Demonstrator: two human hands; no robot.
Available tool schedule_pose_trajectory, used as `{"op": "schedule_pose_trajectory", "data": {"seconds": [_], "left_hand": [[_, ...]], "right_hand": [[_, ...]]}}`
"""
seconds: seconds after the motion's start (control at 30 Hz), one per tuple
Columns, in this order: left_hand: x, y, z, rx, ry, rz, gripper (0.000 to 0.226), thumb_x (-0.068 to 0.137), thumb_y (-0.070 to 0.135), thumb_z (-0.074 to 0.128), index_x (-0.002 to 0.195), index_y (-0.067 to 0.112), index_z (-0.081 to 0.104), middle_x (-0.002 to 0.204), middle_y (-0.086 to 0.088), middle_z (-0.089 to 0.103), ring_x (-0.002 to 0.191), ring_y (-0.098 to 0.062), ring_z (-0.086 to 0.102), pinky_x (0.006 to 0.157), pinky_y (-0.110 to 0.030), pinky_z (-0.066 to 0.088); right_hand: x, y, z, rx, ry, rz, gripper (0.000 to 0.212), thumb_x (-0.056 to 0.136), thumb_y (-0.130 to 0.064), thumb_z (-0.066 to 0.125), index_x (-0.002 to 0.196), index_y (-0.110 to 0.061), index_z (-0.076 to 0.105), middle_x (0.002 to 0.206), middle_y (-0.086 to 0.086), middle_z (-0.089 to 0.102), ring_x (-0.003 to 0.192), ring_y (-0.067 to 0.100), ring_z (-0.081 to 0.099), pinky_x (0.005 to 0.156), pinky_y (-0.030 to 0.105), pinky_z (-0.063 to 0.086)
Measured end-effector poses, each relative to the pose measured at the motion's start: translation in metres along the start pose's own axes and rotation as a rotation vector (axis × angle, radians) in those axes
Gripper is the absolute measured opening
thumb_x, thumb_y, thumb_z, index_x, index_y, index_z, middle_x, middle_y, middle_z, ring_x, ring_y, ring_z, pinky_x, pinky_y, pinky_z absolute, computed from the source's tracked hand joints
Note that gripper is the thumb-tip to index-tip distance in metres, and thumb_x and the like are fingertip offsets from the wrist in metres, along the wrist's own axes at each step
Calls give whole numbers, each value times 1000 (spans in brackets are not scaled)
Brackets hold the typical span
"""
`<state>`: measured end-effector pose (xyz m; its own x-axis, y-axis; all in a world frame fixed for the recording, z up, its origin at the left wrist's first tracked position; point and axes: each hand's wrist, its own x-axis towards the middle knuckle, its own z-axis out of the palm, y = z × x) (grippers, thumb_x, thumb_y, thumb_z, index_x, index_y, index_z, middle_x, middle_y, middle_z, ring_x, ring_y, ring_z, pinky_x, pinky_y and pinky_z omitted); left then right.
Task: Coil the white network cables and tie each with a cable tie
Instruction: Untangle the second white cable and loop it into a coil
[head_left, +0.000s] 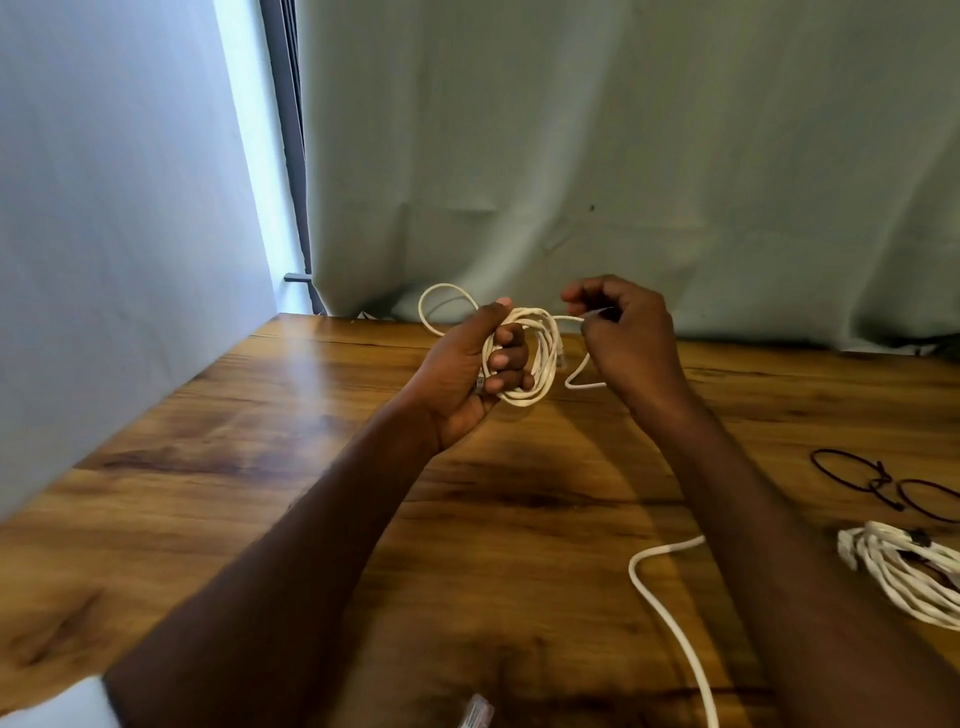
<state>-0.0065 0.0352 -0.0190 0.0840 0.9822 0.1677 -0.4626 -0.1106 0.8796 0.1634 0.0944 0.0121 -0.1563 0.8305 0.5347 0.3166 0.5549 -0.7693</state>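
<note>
Head view: the left hand grips a white cable coil above the wooden desk, fingers curled through its loops. The right hand pinches the coil's loose end just beside it. At the right edge lie a tied cable bundle, black cable ties, and a loose cable.
</note>
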Motion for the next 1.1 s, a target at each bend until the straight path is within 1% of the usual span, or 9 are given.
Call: {"op": "schedule_pose_trajectory", "data": {"seconds": [0.07,0.13,0.23,0.37,0.47,0.63,0.77,0.87,1.1], "left_hand": [[0,-1,-4,-34,-24,-20,41,110,38,48,75,18,53,58,4,41,42,-7,37,75,-32,45],[1,0,-6,-63,-46,-31,43,110,38,47,73,18,51,56,5,40,40,-7,36,75,-31,46],[0,0,-7,-107,-71,-37,45,111,38,45,71,18,53,54,5,41,38,-6,36,72,-28,48],[-1,-1,-3,-154,-73,-46,47,111,38,42,72,16,55,58,1,46,44,-10,44,72,-26,39],[-6,5,1,-146,-91,-58,49,111,36,39,77,8,61,68,-8,58,58,-19,60,67,-28,55],[-11,17,4,92,-107,-63,61,112,41,33,108,-7,70,88,-20,71,78,-31,74,83,-44,62],[-14,19,4,8,-163,-114,63,113,44,32,94,-2,72,79,-14,67,70,-23,69,76,-41,62],[-16,22,0,-80,-229,-129,47,112,35,38,89,3,64,73,-6,58,64,-16,59,67,-32,55],[-8,14,24,-117,-59,-32,48,111,38,46,69,17,59,54,7,34,40,-4,32,40,-15,30]], "right_hand": [[2,-9,-5,215,-156,99,22,103,-17,58,116,-20,75,110,-5,77,104,12,69,82,33,54],[0,-11,-8,241,-361,127,30,107,-40,51,121,-25,74,111,-6,77,103,13,71,80,37,55],[-7,-6,0,267,-479,52,29,109,-35,50,118,-23,75,96,-2,77,82,9,71,69,25,55],[-10,3,21,96,-268,-173,26,110,-17,47,100,-17,71,76,-1,68,67,15,62,65,34,52],[-15,5,31,73,-122,-244,23,103,-2,49,104,-8,72,86,8,70,75,22,65,65,33,53],[-12,9,31,-64,-18,-389,30,83,0,50,101,-9,72,89,0,66,81,21,63,71,36,51],[-19,4,29,-134,-51,-503,27,78,-6,55,100,-10,70,91,0,65,81,17,60,67,30,46],[-21,0,29,-148,-88,-554,28,80,-9,54,103,-11,70,92,-5,60,80,8,54,68,17,39],[-20,-2,28,-132,49,-541,36,86,8,47,107,-9,69,99,4,69,88,15,61,75,25,47]]}}
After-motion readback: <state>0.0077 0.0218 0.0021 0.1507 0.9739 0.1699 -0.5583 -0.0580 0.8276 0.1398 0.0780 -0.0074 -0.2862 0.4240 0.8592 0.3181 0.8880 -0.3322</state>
